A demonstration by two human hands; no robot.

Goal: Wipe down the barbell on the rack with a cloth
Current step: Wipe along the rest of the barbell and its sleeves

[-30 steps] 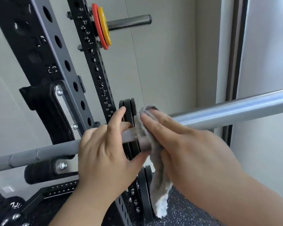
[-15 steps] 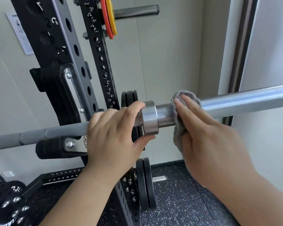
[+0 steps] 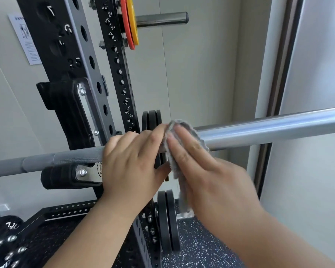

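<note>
Pale wall [image 3: 191,74] backs the black rack [image 3: 72,105]. Across mid-frame the barbell [image 3: 269,130] rests on it, dull knurled shaft left, shiny sleeve right. The left hand [image 3: 132,163] grips the shaft; the right hand [image 3: 207,176] clamps the grey cloth [image 3: 183,198] round the bar, now slid left over the collar.

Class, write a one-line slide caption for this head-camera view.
Left hand grips the barbell beside the J-hook while the right hand holds a grey cloth wrapped over the bar.
</note>
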